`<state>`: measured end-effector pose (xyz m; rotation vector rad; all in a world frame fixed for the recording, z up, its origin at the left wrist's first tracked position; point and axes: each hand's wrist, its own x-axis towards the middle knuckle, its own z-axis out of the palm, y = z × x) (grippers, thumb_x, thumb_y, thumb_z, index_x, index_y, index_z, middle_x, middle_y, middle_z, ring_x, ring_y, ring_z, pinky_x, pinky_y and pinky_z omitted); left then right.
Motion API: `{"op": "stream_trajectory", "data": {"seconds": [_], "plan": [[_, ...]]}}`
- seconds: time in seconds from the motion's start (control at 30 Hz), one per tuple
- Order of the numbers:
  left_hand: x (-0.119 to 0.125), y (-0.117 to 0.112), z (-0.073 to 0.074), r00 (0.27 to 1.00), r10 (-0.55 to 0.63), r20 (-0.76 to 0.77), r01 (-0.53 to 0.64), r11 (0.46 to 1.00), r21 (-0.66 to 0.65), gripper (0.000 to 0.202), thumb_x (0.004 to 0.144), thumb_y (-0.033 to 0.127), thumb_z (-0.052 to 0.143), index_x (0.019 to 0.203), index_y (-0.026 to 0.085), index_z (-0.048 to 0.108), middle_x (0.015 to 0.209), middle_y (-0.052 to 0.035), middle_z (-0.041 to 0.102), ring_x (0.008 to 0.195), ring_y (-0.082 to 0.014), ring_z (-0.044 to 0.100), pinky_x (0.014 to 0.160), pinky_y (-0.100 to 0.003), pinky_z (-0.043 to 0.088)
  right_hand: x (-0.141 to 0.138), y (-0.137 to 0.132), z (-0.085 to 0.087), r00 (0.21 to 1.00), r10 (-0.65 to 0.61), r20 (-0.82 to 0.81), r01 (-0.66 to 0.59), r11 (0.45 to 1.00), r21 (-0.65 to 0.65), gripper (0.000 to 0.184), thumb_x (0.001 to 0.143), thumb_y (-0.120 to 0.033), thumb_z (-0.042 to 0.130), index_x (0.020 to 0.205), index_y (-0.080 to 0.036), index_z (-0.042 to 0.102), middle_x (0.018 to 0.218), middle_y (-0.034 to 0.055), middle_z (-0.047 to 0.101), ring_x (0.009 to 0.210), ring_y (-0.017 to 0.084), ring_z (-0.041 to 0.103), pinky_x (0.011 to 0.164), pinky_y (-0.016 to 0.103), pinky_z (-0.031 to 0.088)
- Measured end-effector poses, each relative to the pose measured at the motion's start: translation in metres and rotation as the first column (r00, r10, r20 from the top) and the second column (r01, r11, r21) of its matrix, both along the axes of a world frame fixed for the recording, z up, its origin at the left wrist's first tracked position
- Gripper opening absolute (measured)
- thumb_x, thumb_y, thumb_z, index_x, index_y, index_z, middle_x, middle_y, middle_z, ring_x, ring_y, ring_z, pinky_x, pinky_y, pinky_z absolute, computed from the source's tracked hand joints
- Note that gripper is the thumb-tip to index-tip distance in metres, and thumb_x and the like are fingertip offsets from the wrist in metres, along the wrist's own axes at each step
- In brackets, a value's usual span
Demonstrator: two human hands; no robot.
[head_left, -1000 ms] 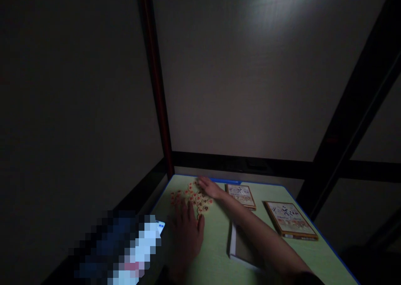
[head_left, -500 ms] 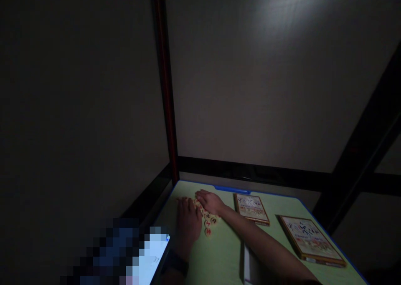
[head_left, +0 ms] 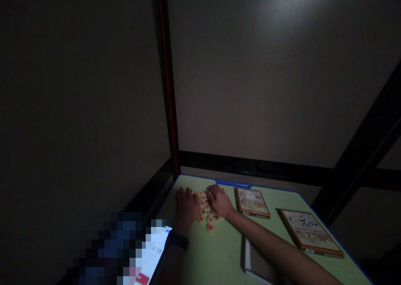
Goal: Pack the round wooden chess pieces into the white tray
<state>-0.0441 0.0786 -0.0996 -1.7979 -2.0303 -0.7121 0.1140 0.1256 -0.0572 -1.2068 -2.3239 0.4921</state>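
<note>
Round Chinese chess pieces with red and dark characters lie in a loose cluster on the green tabletop. My left hand rests palm down at the cluster's left side, its fingers apart and touching the outer pieces. On the right side, my right hand lies over the edge of the cluster, fingers stretched forward. Some pieces are hidden under both hands. One red piece sits at the near end of the group. A dark band is around my left wrist.
Two boxed sets with printed covers, a smaller-looking box and a nearer box, lie on the right. A flat white-edged box is partly under my right forearm. A lit phone screen shows at lower left. Walls stand behind the table.
My right hand has shifted right, away from my left hand, uncovering more pieces between them. My left hand stays at the left side. The view has tilted slightly.
</note>
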Motion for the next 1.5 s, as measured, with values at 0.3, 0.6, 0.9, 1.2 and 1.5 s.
{"op": "stream_trajectory", "data": {"seconds": [0.3,0.6,0.9,1.2,1.5], "plan": [[0.021,-0.019,0.003,0.999,-0.027,-0.029,0.024,0.995,-0.092,0.048,0.095,0.019,0.035,0.132,-0.002,0.057,0.138,-0.0244,0.057,0.133,-0.0315,0.049,0.112,-0.044,0.038,0.003,-0.020,-0.013,0.997,0.026,-0.074,-0.035,0.992,-0.124,0.042,0.098,-0.025,0.036,0.132,-0.019,0.060,0.141,0.0094,0.057,0.140,0.025,0.042,0.118,0.042,0.031],[0.031,-0.038,0.027,0.992,-0.125,-0.018,0.122,0.985,-0.123,0.049,0.096,0.019,0.034,0.140,0.006,0.052,0.146,-0.0179,0.051,0.139,-0.0295,0.043,0.115,-0.050,0.034,0.055,-0.040,0.034,0.980,-0.007,-0.200,-0.012,0.995,-0.096,0.044,0.093,-0.027,0.039,0.125,-0.015,0.067,0.133,0.0119,0.065,0.124,0.028,0.059,0.109,0.045,0.043],[0.085,-0.061,0.028,0.849,-0.528,-0.020,0.524,0.846,-0.095,0.041,0.100,0.036,0.040,0.138,0.031,0.056,0.148,-0.0007,0.053,0.141,-0.0249,0.041,0.121,-0.053,0.026,0.178,-0.131,0.021,0.989,-0.145,-0.012,0.145,0.980,0.134,0.040,0.095,-0.039,0.046,0.125,-0.024,0.068,0.137,0.0095,0.062,0.138,0.030,0.045,0.113,0.054,0.038],[0.063,-0.048,0.018,0.870,-0.484,-0.094,0.470,0.871,-0.142,0.037,0.100,0.034,0.042,0.132,0.038,0.060,0.145,0.0009,0.055,0.137,-0.0244,0.047,0.115,-0.047,0.036,0.172,-0.163,-0.010,0.985,-0.150,-0.080,0.150,0.989,-0.012,0.047,0.098,-0.051,0.045,0.132,-0.025,0.064,0.151,0.0084,0.048,0.147,0.029,0.029,0.119,0.055,0.031],[0.057,-0.038,0.013,0.880,-0.460,-0.117,0.447,0.886,-0.118,0.036,0.099,0.034,0.043,0.129,0.038,0.063,0.149,0.0001,0.051,0.139,-0.0256,0.044,0.116,-0.048,0.033,0.170,-0.163,0.002,0.968,-0.249,0.008,0.245,0.959,0.145,0.045,0.100,-0.046,0.038,0.132,-0.028,0.064,0.151,0.0062,0.048,0.148,0.031,0.026,0.118,0.058,0.030]]}}
